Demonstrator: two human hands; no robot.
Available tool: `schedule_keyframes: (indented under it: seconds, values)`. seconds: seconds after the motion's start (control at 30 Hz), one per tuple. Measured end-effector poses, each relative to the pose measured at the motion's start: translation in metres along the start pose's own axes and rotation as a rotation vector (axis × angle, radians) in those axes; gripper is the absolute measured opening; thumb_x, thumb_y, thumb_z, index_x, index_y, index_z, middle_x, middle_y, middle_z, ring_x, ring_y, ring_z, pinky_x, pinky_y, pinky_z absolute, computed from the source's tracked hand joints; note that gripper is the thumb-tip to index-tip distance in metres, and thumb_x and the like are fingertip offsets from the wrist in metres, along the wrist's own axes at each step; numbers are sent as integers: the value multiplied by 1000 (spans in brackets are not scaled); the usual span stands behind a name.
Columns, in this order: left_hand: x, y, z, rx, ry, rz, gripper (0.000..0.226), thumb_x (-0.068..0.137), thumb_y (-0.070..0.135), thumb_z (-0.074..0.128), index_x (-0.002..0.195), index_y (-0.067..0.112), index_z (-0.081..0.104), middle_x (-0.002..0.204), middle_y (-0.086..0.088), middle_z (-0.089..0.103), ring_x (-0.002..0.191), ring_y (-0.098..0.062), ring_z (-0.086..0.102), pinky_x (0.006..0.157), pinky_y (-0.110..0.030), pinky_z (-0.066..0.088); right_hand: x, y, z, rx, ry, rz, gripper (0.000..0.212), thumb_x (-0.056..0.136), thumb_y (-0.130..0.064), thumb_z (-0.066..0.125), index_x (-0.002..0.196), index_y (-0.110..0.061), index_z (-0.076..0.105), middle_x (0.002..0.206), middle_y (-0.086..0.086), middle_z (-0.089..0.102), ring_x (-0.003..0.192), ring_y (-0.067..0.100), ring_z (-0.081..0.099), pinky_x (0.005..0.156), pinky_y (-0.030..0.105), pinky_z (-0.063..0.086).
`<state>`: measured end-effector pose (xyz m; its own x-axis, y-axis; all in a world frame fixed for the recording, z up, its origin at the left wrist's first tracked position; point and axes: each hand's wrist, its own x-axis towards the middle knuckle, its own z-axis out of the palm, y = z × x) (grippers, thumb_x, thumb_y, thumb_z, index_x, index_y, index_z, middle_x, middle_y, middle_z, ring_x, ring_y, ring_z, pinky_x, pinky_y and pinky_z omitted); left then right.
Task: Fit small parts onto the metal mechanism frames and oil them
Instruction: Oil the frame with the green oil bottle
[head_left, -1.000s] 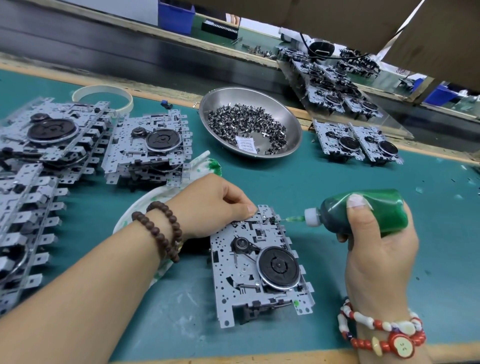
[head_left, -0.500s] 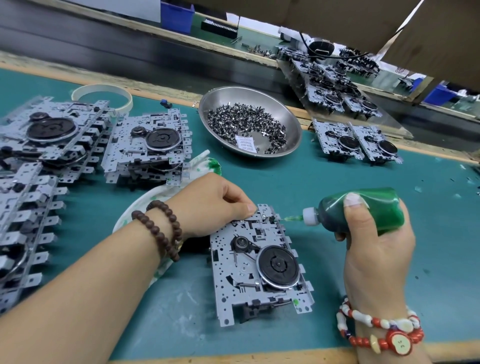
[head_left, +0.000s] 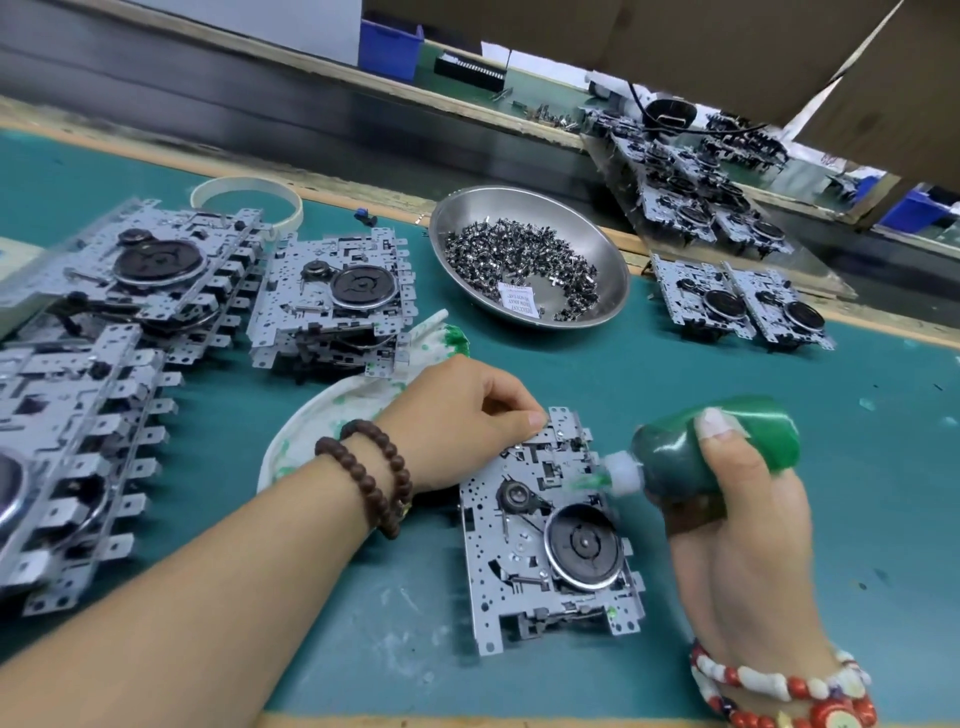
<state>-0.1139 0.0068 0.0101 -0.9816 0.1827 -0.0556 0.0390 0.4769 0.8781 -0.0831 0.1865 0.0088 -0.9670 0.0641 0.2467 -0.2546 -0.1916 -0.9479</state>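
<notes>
Left hand (head_left: 457, 415), fingers curled, is pinching the far corner of the mechanism frame (head_left: 550, 540); right hand (head_left: 748, 514) is gripping the green oil bottle (head_left: 711, 452), nozzle touching the frame.

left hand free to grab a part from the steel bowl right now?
Probably not yet: the left hand is holding down the frame while the right hand oils it. The way to the bowl itself looks open.

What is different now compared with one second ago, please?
The right hand has brought the green bottle's nozzle from the frame's far corner nearer, along its right edge. The left hand still holds the frame's far corner; the bowl has not moved.
</notes>
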Motion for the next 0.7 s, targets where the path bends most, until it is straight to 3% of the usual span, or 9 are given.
schedule_keyframes:
  seconds: [0.07, 0.13, 0.2, 0.3, 0.4, 0.57, 0.7]
  values:
    - [0, 0, 0, 7, 5, 4, 10, 85, 32, 63, 80, 27, 71, 80, 16, 69, 71, 6, 59, 67, -5, 43, -5, 3, 5, -42, -41, 41, 25, 64, -48, 76, 69, -26, 68, 64, -5, 62, 61, 12, 60, 60, 26, 54]
    - [0, -1, 0, 17, 6, 7, 11, 85, 32, 62, 83, 26, 72, 80, 16, 69, 72, 5, 59, 68, -6, 43, -7, 5, 6, -135, -46, 50, 42, 55, -61, 76, 72, -23, 66, 67, -2, 62, 65, 18, 60, 64, 29, 53]
    - [0, -1, 0, 18, 6, 9, 11, 85, 31, 63, 83, 26, 72, 81, 14, 70, 75, 1, 61, 70, -10, 45, -8, 5, 7, -189, -27, 36, 46, 56, -64, 74, 74, -23, 66, 69, 1, 62, 69, 23, 59, 69, 35, 52]
    - [1, -1, 0, 23, 11, 14, 12, 85, 31, 63, 85, 24, 72, 83, 11, 71, 77, -1, 62, 72, -14, 46, -7, 4, 7, -213, -7, 30, 37, 59, -56, 75, 75, -24, 66, 70, 3, 61, 70, 29, 59, 74, 45, 49]
    - [0, -1, 0, 31, 10, 17, 13, 85, 31, 63, 84, 23, 72, 82, 11, 71, 76, -1, 62, 71, -11, 45, -7, 3, 6, -232, 0, 17, 18, 66, -44, 65, 72, -27, 66, 66, -4, 61, 67, 19, 58, 73, 43, 47]
    - [1, -1, 0, 37, 2, 14, 13, 85, 32, 62, 85, 24, 72, 82, 13, 70, 75, 0, 60, 69, -9, 44, -7, 2, 5, -258, 12, 20, 19, 66, -44, 64, 72, -25, 64, 67, -1, 61, 68, 23, 58, 69, 40, 48]
    - [1, -2, 0, 35, 5, 23, 13, 85, 31, 62, 86, 23, 72, 82, 13, 70, 72, 2, 59, 67, -7, 43, -7, 2, 5, -276, 14, 28, 22, 66, -44, 65, 73, -22, 63, 71, 7, 60, 71, 32, 58, 73, 47, 48]
